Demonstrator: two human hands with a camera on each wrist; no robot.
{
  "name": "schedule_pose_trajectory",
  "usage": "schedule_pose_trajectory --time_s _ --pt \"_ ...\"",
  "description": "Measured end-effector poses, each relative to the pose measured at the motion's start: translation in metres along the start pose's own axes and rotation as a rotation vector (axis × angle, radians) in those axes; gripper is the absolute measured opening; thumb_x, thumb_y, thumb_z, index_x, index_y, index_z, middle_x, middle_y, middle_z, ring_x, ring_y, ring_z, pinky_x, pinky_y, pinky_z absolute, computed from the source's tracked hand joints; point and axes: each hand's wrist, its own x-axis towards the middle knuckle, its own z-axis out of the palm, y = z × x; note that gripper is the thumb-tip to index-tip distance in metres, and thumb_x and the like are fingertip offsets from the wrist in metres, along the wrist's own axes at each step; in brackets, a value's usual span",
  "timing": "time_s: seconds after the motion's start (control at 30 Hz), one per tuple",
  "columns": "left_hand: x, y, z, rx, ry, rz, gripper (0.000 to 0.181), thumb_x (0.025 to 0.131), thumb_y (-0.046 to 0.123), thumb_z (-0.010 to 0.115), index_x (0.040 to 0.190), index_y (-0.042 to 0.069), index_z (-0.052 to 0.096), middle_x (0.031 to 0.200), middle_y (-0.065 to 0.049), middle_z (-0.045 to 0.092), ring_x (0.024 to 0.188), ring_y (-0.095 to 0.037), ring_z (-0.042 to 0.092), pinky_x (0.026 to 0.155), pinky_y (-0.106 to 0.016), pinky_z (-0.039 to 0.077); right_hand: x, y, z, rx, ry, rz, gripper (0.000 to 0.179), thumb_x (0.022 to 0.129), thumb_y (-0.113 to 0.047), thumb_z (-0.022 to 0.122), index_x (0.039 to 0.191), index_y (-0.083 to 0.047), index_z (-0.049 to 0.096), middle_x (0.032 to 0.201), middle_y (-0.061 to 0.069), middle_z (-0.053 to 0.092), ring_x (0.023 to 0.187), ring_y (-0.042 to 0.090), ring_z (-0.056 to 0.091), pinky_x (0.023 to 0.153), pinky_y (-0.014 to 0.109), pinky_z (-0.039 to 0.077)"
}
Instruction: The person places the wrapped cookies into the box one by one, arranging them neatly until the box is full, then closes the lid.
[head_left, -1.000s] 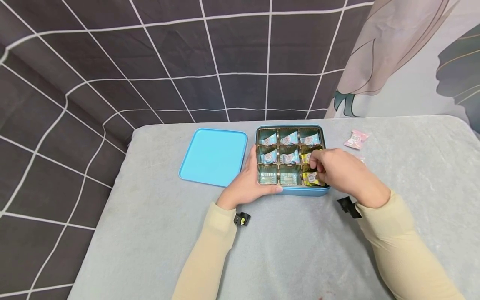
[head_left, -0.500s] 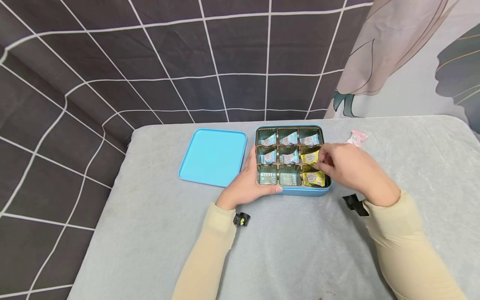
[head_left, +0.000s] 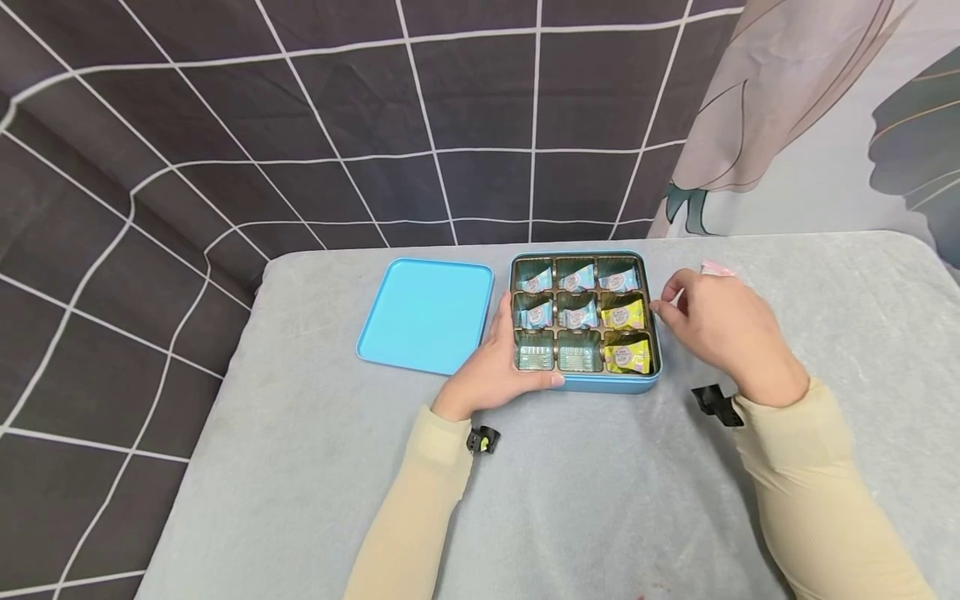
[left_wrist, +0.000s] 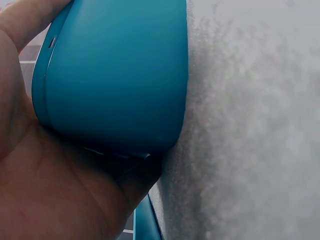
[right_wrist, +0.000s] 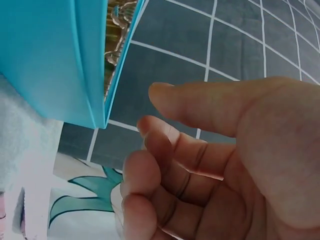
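Fingers of the right hand (head_left: 727, 329) are loosely bent and hold nothing; they hang just to the right of the blue box (head_left: 611, 383), apart from it. Half a second ago their tips were at the yellow candy (head_left: 623, 315) in the box's middle row, right-hand compartment; now this candy lies there released, directly behind another yellow candy (head_left: 628, 357) in the front right compartment. The left hand (head_left: 491, 375) keeps its grip on the box's front left corner, thumb along the front wall. I judge that the setting of these two yellow candies is finished, while two compartments at the box's front left hold no candy. Right of the box, a pink candy (head_left: 717, 268) is now mostly covered by the right hand.
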Motion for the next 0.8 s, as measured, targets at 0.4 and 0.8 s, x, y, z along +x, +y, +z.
schedule_pose_trajectory --time_s 0.4,0.8 --pt "-0.001 0.001 -0.001 -0.015 -0.006 -0.005 0.133 0.081 0.05 0.081 0.158 0.015 -0.022 0.168 -0.003 -0.017 0.153 -0.02 0.001 0.117 -0.05 0.026 0.005 0.013 0.0 0.044 0.004 0.079 0.02 0.095 -0.023 0.064 0.095 -0.004 0.066 0.079 0.01 0.066 0.065 0.027 0.059 0.053 0.042 0.042" --pt "-0.002 0.004 -0.001 -0.008 -0.012 -0.022 0.133 0.082 0.05 0.081 0.158 0.017 -0.023 0.167 -0.001 -0.019 0.153 -0.019 0.0 0.117 -0.05 0.025 0.008 0.032 0.0 0.085 -0.033 0.148 0.033 0.093 -0.02 0.068 0.116 0.003 0.061 0.102 0.023 0.069 0.065 0.024 0.069 0.07 0.052 0.045"
